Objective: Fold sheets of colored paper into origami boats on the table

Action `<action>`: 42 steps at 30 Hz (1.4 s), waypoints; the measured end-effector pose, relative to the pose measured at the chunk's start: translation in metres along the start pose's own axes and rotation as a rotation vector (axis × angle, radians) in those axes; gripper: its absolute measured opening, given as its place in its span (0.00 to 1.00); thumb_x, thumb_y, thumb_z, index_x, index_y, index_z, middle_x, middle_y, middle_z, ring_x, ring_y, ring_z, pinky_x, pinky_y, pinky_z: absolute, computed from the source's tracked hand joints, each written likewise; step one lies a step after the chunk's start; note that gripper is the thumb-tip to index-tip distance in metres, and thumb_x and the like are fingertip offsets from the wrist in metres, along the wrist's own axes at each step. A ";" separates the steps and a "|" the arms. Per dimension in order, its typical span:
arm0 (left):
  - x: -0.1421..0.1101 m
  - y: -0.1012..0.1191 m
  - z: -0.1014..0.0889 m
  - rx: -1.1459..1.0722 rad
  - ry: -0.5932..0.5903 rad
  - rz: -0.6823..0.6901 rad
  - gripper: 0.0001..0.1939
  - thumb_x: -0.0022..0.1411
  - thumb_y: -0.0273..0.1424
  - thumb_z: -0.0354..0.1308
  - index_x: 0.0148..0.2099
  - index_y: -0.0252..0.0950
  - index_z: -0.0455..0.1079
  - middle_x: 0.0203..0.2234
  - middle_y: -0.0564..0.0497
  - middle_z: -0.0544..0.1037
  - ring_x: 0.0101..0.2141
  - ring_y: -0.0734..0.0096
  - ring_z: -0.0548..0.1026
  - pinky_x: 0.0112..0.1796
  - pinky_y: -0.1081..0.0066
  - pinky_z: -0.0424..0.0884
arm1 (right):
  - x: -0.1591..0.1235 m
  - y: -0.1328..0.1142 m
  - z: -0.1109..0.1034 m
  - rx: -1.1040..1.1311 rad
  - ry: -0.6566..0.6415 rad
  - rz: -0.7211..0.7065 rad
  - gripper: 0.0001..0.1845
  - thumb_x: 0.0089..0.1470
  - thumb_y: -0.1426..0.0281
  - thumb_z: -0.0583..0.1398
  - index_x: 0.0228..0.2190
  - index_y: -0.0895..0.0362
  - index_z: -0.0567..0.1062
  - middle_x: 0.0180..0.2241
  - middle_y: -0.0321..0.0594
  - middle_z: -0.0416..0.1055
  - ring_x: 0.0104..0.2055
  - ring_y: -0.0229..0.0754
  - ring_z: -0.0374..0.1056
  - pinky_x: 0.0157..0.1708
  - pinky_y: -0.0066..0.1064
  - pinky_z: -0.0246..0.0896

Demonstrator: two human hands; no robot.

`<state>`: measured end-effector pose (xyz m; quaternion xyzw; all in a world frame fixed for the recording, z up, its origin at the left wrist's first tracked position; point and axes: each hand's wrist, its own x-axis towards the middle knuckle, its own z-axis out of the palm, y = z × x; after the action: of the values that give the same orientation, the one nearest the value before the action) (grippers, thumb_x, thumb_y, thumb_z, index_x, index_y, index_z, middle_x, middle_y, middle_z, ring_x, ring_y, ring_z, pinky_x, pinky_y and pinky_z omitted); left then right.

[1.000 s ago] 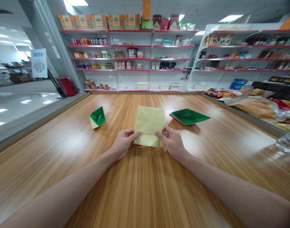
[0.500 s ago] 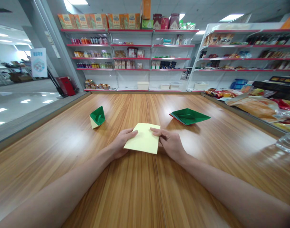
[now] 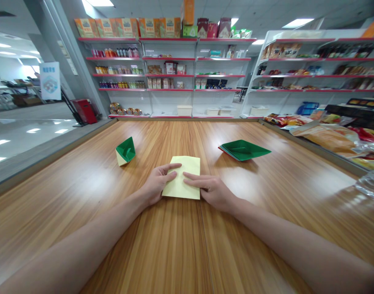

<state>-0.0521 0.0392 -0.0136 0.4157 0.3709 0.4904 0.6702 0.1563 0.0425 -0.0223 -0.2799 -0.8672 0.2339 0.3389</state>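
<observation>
A pale yellow sheet of paper (image 3: 187,177) lies folded flat on the wooden table (image 3: 180,245) in front of me. My left hand (image 3: 158,183) rests on its left edge, fingers stretched out over the paper. My right hand (image 3: 209,190) lies on its right side, fingers extended and pressing down on the sheet. Both hands lie flat on the paper and grip nothing.
A small green and cream folded paper piece (image 3: 125,151) sits to the far left. A wider green folded paper boat (image 3: 243,150) lies on a red sheet to the far right. Snack packets (image 3: 324,136) line the table's right edge. Stocked shelves (image 3: 168,75) stand behind.
The yellow sheet stood upright, held by both hands. It has been folded down flat onto the table, and both hands have moved onto its top surface.
</observation>
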 end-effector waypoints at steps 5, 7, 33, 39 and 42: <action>0.000 -0.001 0.000 0.008 -0.036 0.046 0.24 0.51 0.26 0.64 0.52 0.33 0.68 0.41 0.40 0.78 0.36 0.64 0.77 0.35 0.68 0.74 | 0.000 -0.004 0.003 -0.032 -0.061 -0.121 0.29 0.50 0.83 0.51 0.49 0.47 0.71 0.53 0.33 0.67 0.51 0.42 0.68 0.52 0.39 0.63; -0.001 -0.002 -0.002 -0.011 -0.079 0.054 0.26 0.51 0.25 0.64 0.54 0.34 0.67 0.43 0.41 0.77 0.39 0.63 0.77 0.37 0.67 0.74 | 0.001 -0.004 0.003 -0.018 -0.055 -0.129 0.29 0.50 0.83 0.51 0.49 0.47 0.72 0.52 0.33 0.67 0.51 0.42 0.67 0.52 0.40 0.63; -0.009 0.003 0.000 0.082 -0.344 0.017 0.36 0.50 0.24 0.63 0.61 0.42 0.60 0.49 0.42 0.73 0.40 0.60 0.75 0.34 0.67 0.74 | 0.006 0.008 -0.012 0.325 0.176 0.309 0.06 0.44 0.67 0.65 0.27 0.57 0.77 0.32 0.38 0.74 0.34 0.39 0.69 0.33 0.30 0.64; -0.015 0.005 0.012 0.212 -0.357 0.019 0.27 0.62 0.38 0.54 0.61 0.34 0.59 0.39 0.39 0.77 0.39 0.58 0.77 0.31 0.72 0.72 | 0.006 0.010 -0.010 0.410 0.240 0.415 0.15 0.45 0.60 0.65 0.21 0.60 0.73 0.20 0.35 0.69 0.22 0.35 0.63 0.23 0.27 0.57; -0.017 0.004 0.017 0.204 -0.365 0.066 0.36 0.62 0.41 0.54 0.66 0.39 0.44 0.40 0.39 0.77 0.35 0.57 0.79 0.27 0.71 0.72 | 0.008 0.008 -0.007 0.504 0.325 0.430 0.14 0.45 0.61 0.65 0.29 0.60 0.74 0.25 0.37 0.71 0.25 0.37 0.67 0.26 0.28 0.63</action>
<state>-0.0429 0.0200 -0.0017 0.5751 0.2775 0.3885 0.6643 0.1590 0.0549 -0.0192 -0.3971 -0.6384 0.4586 0.4738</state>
